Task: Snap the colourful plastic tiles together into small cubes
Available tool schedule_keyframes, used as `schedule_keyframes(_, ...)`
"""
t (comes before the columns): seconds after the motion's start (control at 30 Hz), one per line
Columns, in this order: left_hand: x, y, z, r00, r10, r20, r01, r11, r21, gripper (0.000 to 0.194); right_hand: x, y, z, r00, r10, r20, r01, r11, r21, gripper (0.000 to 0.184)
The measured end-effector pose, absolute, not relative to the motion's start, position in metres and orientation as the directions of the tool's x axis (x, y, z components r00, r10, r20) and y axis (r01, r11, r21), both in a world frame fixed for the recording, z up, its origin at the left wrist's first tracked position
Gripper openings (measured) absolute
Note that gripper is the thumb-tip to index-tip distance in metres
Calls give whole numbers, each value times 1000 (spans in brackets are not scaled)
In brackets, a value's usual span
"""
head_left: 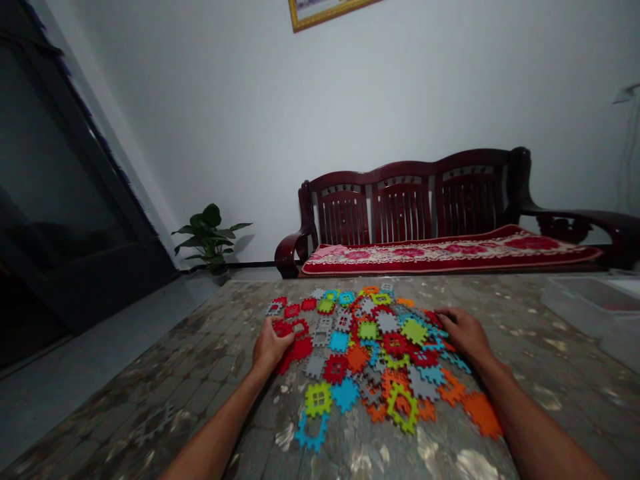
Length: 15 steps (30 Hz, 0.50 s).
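Resting at 9 o'clock of the heap, the left hand (pixel 273 345) sits on red gear-edged puzzle tiles (pixel 300 348); its fingers (pixel 283 332) curl downward over them, though this view cannot confirm a grip. The right hand (pixel 465 335) lies at 3 o'clock, its fingers (pixel 447 319) half-curved and draped over the heap's outer edge; whether they are gripping anything cannot be determined. Placed thus, the two hands appear to bracket the heap from both sides, keeping its tiles within reach of each.

The heap of interlocking puzzle tiles (pixel 360 353) lies on a stone-patterned tabletop (pixel 150 393), directly ahead of the wearer, its red, orange, grey, blue and lime-green tiles loosely overlapping. Many tiles have square window cut-outs. Nearest the wearer lie a blue tile (pixel 311 432) and a lime-green tile (pixel 318 399); an orange tile (pixel 483 413) sits at the heap's edge at 4 o'clock. A translucent plastic bin (pixel 595 300) stands near the table's edge at 2 o'clock. Beyond the table, a dark wooden settee (pixel 410 207) with a red runner (pixel 450 252) stands at 12 o'clock, a potted plant (pixel 210 233) stands at 11 o'clock, and a gilt-framed picture (pixel 320 10) hangs on the wall above.
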<state>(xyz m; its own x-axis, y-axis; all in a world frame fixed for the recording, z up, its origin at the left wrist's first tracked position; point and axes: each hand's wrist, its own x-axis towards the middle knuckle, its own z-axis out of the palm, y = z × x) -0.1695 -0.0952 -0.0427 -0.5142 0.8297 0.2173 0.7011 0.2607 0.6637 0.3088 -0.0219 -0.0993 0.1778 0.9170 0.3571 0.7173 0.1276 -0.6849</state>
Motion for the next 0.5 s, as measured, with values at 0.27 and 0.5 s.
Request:
schedule_keyframes(0.27,-110,-108,-44,-288,956,59,362,51,931,65,310,-22,-101,154,916,370,735,144,-663,40)
schedule_keyframes(0.5,-115,-77,-30,-102,962,253,464,-179,868,48,309,-22,-101,167,918,360,728,131,-673,39)
